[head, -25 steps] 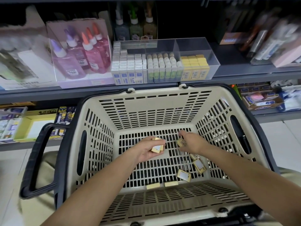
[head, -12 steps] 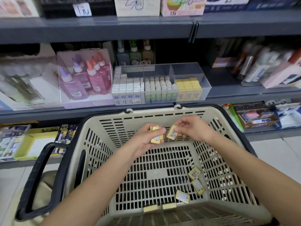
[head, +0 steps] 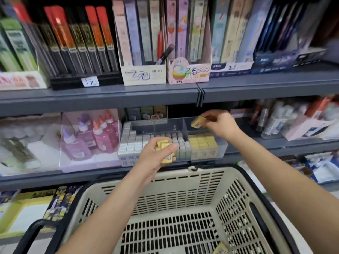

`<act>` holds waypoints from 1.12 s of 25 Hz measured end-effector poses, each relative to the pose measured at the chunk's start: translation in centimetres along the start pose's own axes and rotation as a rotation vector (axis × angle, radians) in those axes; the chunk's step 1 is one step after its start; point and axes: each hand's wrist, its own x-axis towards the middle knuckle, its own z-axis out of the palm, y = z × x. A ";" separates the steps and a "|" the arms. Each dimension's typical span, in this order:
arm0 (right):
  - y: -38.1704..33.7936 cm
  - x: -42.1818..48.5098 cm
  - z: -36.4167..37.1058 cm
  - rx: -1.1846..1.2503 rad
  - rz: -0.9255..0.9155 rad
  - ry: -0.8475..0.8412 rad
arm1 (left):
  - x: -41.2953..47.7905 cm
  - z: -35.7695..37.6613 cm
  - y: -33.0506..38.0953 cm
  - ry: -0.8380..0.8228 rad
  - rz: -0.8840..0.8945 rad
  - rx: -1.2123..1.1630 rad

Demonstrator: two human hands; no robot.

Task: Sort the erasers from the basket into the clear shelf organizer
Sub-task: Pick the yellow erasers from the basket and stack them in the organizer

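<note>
The beige slotted plastic basket [head: 183, 195] with its black rim fills the near view. One small yellow wrapped eraser [head: 221, 249] lies on the basket floor near the right-hand near corner, tilted, its long axis running from lower left to upper right.

Above the basket's far edge, the left hand [head: 156, 156] has its grip clenched round a small stack of yellow block erasers [head: 163, 145]. The fingers curl across the middle of the stack, so its ends show above and below them. The stack stands roughly upright, leaning a little to the right at its lower end. The hand is in front of the organizer's middle section and does not reach inside.

Farther back, the clear plastic shelf organizer [head: 176, 125] sits at the front edge of the grey metal shelf [head: 73, 177]. White boxed erasers [head: 131, 143] fill its left compartment, pale rounded erasers [head: 178, 143] the middle, and rows of yellow erasers [head: 202, 142] the front of the right one.

The right hand [head: 220, 123] is raised over the divider between the middle and right compartments. Its grip pinches a single yellow eraser [head: 197, 122] between thumb and fingertips. The eraser is held tilted, its lower corner pointing left and down, clear of the rows below. Blur hides its long axis.

Pink glue bottles [head: 102, 136] stand just left of the organizer.
</note>
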 end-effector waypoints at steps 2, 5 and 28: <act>0.4 2.1 0.5 -0.301 -0.019 -0.004 | 0.5 -0.3 0.2 0.009 0.006 -0.005; 1.2 4.1 1.8 -0.402 0.000 -0.178 | 0.9 -0.8 0.1 0.022 0.006 -0.006; -4.5 -4.3 2.5 0.052 -0.197 -0.483 | 1.9 2.6 1.3 0.003 -0.250 -0.271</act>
